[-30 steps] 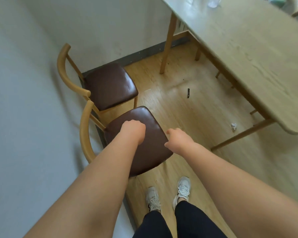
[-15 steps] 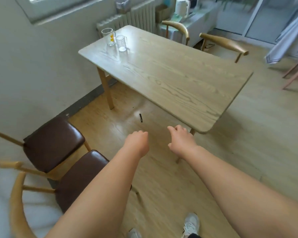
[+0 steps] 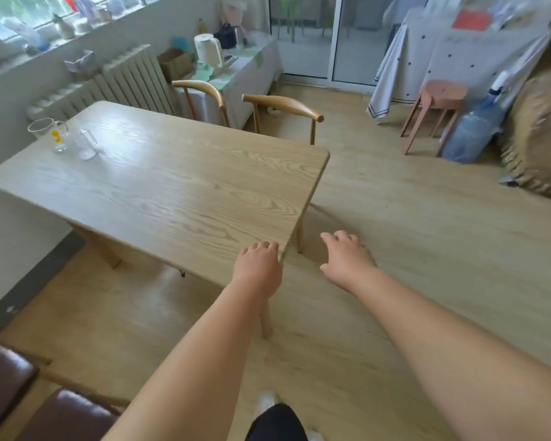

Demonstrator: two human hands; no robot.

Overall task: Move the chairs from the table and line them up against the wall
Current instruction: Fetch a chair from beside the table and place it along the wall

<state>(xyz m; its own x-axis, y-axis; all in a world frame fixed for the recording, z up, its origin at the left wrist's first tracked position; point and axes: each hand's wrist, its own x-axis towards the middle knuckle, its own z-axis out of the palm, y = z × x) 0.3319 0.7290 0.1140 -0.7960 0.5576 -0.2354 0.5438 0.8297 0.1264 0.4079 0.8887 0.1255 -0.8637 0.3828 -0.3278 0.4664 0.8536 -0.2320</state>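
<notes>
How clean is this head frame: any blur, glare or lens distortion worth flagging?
Head view: wide-angle bend curves the table edges and the window wall; right side smears with motion blur around the hanging cloth; daylight glare washes the tabletop near the glasses; both hands, left hand and right hand, stay reasonably sharp.

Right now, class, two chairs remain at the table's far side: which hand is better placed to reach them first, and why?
Probably the right hand: it is empty and hangs over open floor beside the table, on the clear way to the chairs. The left hand is over the corner.
</notes>
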